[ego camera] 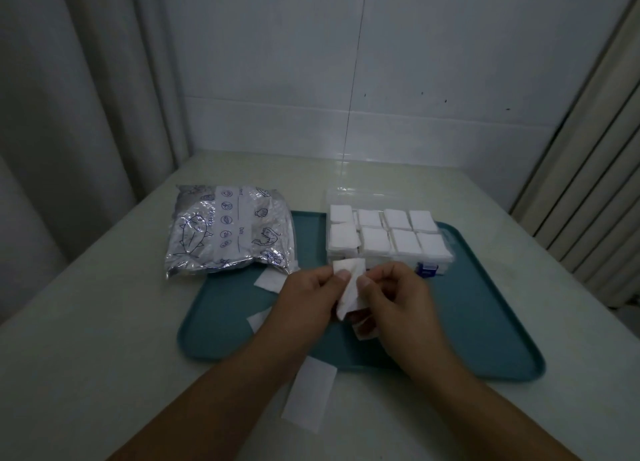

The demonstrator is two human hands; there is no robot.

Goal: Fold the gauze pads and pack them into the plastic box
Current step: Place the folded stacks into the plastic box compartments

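Pinching one soft white gauze pad [349, 289], both hands, left [308, 301] and right [394, 298], crease it above the teal tray [485, 322].

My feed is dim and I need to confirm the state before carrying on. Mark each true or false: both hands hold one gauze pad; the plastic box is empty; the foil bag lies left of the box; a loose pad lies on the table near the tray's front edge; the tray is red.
1. Both hands hold one gauze pad. True: the left hand and right hand pinch the gauze pad.
2. The plastic box is empty. False: the plastic box holds rows of folded pads.
3. The foil bag lies left of the box. True: foil bag.
4. A loose pad lies near the tray's front edge. True: loose pad.
5. The tray is red. False: the tray is teal.
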